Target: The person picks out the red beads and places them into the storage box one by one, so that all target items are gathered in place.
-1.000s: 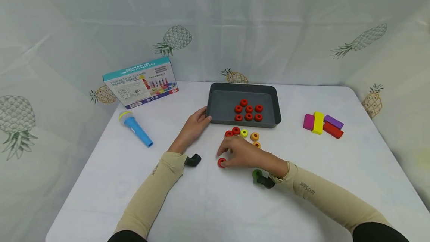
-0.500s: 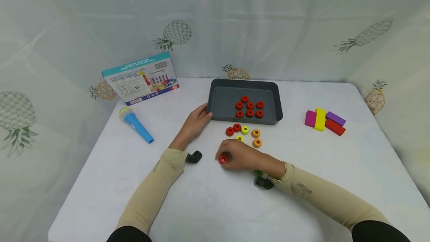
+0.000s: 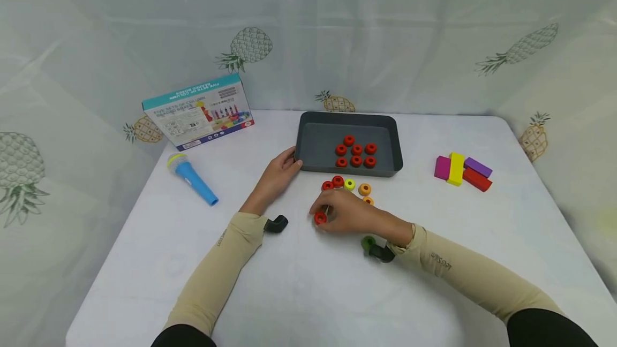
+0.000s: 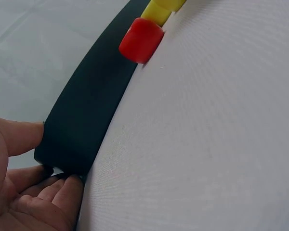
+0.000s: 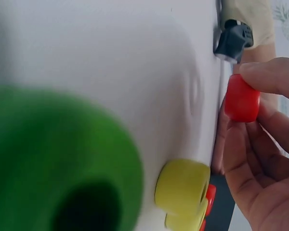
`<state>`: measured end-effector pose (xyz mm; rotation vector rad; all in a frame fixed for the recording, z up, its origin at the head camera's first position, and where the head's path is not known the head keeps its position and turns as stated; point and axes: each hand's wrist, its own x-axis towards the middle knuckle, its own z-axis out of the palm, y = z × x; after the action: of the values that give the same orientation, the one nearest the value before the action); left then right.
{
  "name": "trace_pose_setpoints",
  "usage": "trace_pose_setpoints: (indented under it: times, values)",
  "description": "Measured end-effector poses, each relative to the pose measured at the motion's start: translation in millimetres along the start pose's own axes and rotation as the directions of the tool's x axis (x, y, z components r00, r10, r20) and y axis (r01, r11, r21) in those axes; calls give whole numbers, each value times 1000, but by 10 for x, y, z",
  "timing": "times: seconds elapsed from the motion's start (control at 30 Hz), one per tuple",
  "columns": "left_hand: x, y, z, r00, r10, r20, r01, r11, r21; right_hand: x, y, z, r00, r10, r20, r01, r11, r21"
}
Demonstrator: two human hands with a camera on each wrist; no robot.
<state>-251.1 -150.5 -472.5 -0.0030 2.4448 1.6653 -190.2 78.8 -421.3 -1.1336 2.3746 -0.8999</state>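
My right hand (image 3: pixel 343 212) pinches a red bead (image 3: pixel 320 218) between thumb and fingertips. In the right wrist view that bead (image 5: pixel 242 98) shows above the white tabletop. With thumb and fingers at its near left corner, my left hand (image 3: pixel 276 180) grips a dark grey tray (image 3: pixel 320 135). Several red beads (image 3: pixel 356 150) lie inside the tray. Just in front of it are two red beads (image 3: pixel 338 181), a yellow bead (image 3: pixel 349 184) and an orange bead (image 3: pixel 365 189); my right hand partly covers this group. A green bead (image 3: pixel 368 243) sits by the right wrist.
A blue toy microphone (image 3: pixel 196 180) lies on the left of the table, below a printed box (image 3: pixel 197 111) at the back. On the right, a yellow block (image 3: pixel 455 169) lies among magenta, purple and red blocks (image 3: pixel 477 179). A pineapple-patterned curtain (image 3: pixel 385 42) hangs behind.
My right hand has closed its fingers on the red bead and moved it slightly toward the tray. A second yellow bead has become hidden behind that hand. My left hand stays at the tray corner.
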Motion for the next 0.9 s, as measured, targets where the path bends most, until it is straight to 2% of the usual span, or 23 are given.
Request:
trace_pose_setpoints:
  times: [0.3, 0.8, 0.9]
  values:
    - [15, 21, -25, 1000, 9, 3, -9, 1000, -21, 55, 72, -88, 995, -40, -97, 40, 999, 0]
    - [22, 13, 0, 1000, 22, 3, -22, 998, -53, 110, 166, -218, 990, -73, -123, 78, 996, 35]
    - [19, 5, 4, 1000, 8, 3, -8, 998, -54, 131, 184, -271, 990, -48, -131, 55, 997, 57]
